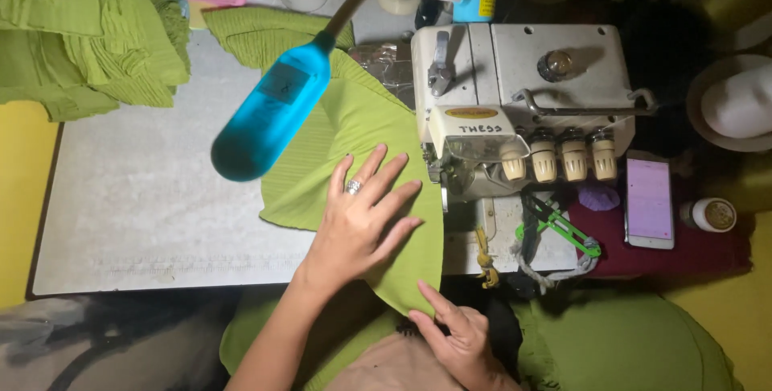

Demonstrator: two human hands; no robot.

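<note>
My left hand [362, 214] lies flat with fingers spread on a green ribbed fabric piece [338, 130], pressing it to the table just left of the cream overlock sewing machine [515, 94]. A ring sits on one finger. My right hand [458, 339] is lower, at the table's front edge, fingers pinching the fabric's hanging lower corner. The fabric runs from the back of the table under the machine's presser foot area and drapes toward my lap.
A blue gooseneck lamp [269, 114] hovers over the fabric. A pile of green fabric [88, 33] sits at back left. A phone [649, 202], small jar [712, 214] and green-handled snips [563, 226] lie right of the machine. The grey tabletop [153, 198] stretches left.
</note>
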